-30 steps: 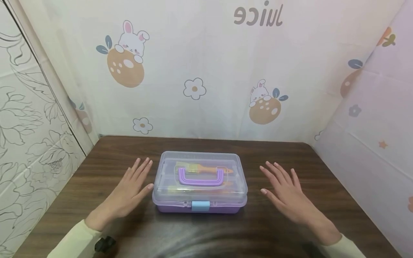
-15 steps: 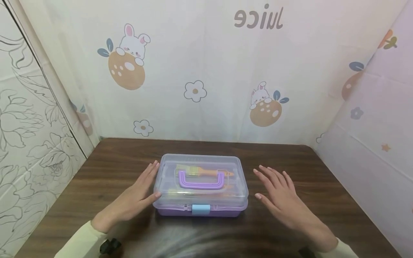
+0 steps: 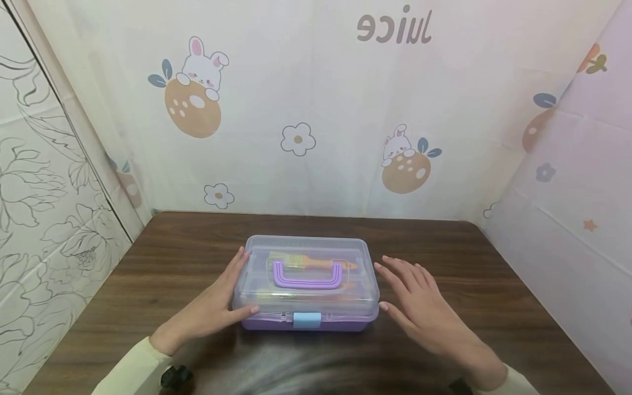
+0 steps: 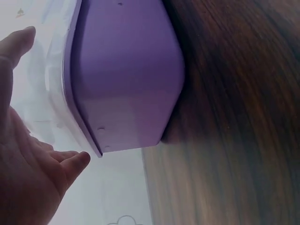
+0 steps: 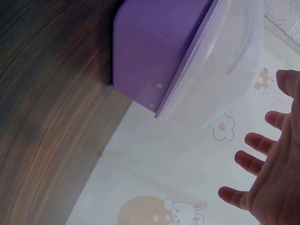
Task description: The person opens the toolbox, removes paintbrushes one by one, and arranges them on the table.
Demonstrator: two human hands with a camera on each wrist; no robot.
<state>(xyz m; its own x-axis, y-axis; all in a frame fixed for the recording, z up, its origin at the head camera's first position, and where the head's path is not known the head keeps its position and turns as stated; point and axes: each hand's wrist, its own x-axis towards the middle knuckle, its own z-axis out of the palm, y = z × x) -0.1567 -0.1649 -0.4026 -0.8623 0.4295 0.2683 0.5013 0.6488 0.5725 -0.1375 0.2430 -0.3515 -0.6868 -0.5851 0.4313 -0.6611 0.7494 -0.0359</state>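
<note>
A purple storage box point(image 3: 345, 325) with a clear lid point(image 3: 306, 245) sits on the table, its lid down. On top lies a purple handle point(image 3: 291, 283), and a light blue latch point(image 3: 307, 320) is at the front. Through the lid shows a brush with an orange handle point(image 3: 316, 263). My left hand point(image 3: 209, 307) is at the box's left side, fingers extended along the lid edge and thumb at the front left corner. My right hand point(image 3: 422, 310) hovers by the right side, fingers spread; the right wrist view shows a gap between its fingers point(image 5: 248, 161) and the lid.
The dark wooden table point(image 3: 197, 225) reaches back to a pale curtain point(image 3: 336, 181) printed with rabbits and flowers. Another curtain point(image 3: 44, 164) with line-drawn flowers hangs at the left, and a pale one point(image 3: 558, 219) at the right. A black object point(image 3: 176, 377) is at my left wrist.
Both hands have moved inward toward the box. The left has gone right until it overlaps the lid's left edge; the right has come left, near the right edge. The box has stayed put.
</note>
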